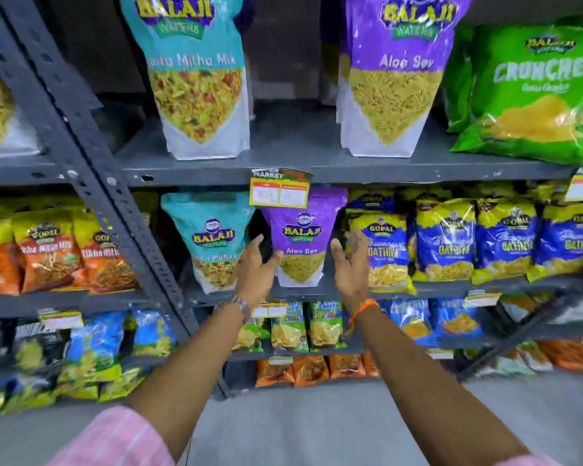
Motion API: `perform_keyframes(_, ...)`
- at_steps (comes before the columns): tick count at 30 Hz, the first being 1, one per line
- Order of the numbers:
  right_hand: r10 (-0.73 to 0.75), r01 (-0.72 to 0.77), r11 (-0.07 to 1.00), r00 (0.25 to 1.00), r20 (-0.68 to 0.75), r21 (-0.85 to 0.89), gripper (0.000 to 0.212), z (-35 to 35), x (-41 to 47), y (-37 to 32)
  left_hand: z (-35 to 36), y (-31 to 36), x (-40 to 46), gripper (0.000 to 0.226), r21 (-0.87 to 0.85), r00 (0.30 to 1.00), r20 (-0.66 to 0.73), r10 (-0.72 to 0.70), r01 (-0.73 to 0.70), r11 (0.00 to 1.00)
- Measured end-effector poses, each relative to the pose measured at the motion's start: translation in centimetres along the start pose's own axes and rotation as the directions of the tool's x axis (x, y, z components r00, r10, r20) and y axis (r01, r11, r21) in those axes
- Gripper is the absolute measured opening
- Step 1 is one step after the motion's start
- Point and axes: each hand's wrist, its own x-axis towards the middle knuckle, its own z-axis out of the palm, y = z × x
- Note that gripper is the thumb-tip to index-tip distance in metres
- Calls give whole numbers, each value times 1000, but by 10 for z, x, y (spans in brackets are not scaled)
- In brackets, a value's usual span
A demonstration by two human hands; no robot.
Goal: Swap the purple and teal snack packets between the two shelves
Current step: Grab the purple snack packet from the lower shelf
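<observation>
On the middle shelf [317, 290], a little above the centre of our view, we see the lower purple packet [303, 235] standing upright: a purple top with a yellow "Balaji Wafers" badge, the words "Aloo Sev" in pale letters, a window of fine yellow strands and a white base. At its 9 o'clock, just beside it, stands the lower teal packet [211, 237], teal above with the same badge, a window of mixed yellow and red bits and a white foot. A yellow price tag [280, 190] hangs from the shelf edge at the purple packet's 12 o'clock and covers its top left corner. Our left hand [254, 269] is spread open, fingers apart, its thumb at or against the purple packet's lower left edge; we cannot tell whether it presses. Our right hand [350, 264] is open too, palm turned inward, just off the packet's right side at 3 o'clock and holding nothing. On the upper shelf [300, 163], at 12 o'clock, the upper teal packet [196, 82] reads "Mitha Mix" and the upper purple packet [396, 72] stands well apart at its 3 o'clock. A green packet [532, 92] leans at the far right, and blue and yellow packets [445, 237] fill the row at the right hand's 3 o'clock.
</observation>
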Motion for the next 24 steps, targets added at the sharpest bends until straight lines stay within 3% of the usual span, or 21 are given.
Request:
perform_keyframes(2, 88, -95, 995, 983, 159, 39, 54, 4, 16, 5, 6, 3, 18, 78, -43, 997, 37, -70, 72, 996)
perform_keyframes(6, 209, -241, 965, 947, 246, 109, 59, 15, 47, 8, 10, 10, 46, 82, -76, 987, 85, -138, 145, 986)
perform_keyframes(8, 171, -217, 969, 934, 312, 118, 45, 20, 59, 6, 11, 12, 57, 77, -125, 985, 123, -119, 134, 983)
perform_keyframes(10, 165, -213, 972, 923, 349, 103, 49, 23, 70, 9, 13, 6, 69, 63, -161, 984, 150, -95, 119, 980)
perform_keyframes(13, 172, -225, 968, 916, 362, 109, 50, 25, 73, 13, 16, 0, 70, 44, -149, 990, 117, -78, 95, 984)
perform_keyframes(16, 163, -206, 974, 931, 325, 100, 45, 25, 65, 18, 16, -8, 62, 32, -37, 999, 45, 19, -18, 999)
perform_keyframes(24, 122, -178, 969, 947, 297, 170, 40, -3, 21, 7, 11, -12, 10, 22, -12, 987, 21, 158, -158, 987)
